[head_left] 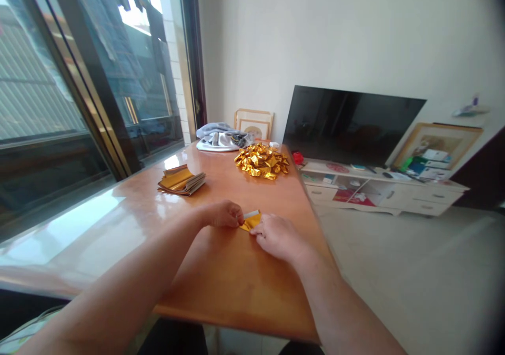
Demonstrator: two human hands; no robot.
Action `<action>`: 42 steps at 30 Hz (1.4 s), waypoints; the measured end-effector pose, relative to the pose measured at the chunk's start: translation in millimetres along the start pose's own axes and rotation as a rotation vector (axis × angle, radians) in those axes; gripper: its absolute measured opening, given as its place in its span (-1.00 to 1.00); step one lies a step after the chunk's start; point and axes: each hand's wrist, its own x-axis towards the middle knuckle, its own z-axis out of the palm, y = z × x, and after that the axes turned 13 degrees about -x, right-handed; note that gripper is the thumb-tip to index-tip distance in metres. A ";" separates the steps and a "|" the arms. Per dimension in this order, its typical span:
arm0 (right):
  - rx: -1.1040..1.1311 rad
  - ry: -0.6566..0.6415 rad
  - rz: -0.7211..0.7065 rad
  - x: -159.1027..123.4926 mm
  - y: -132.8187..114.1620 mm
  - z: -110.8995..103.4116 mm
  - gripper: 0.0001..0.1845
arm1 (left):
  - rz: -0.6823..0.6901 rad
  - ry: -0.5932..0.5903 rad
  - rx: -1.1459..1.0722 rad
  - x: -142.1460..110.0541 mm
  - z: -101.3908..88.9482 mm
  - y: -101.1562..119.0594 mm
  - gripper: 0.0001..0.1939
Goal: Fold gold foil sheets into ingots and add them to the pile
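Observation:
Between my two hands, low over the wooden table (pixel 236 276), is a small sheet of gold foil paper (pixel 251 221), partly folded, with a pale strip along its far edge. My left hand (pixel 224 214) pinches the paper's left end with bent fingers. On the right side, my right hand (pixel 278 234) has its fingers closed on the other end. Beyond my left hand lies a stack of gold paper sheets (pixel 180 180), slightly curled. Farther back, a heap of folded gold paper pieces (pixel 262 160) covers the table's far right part.
Grey cloth (pixel 219 137) is bunched at the table's far end. A black television (pixel 351 126) leans behind a low white cabinet (pixel 410 194) on the right. Tall sliding windows (pixel 118 81) run along the left. The table's right edge (pixel 321 223) drops to a tiled floor.

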 end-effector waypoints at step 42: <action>0.118 0.161 0.177 47.7 35.0 50.7 -0.82 | 0.171 0.345 0.172 -5.4 16.7 -6.8 -0.69</action>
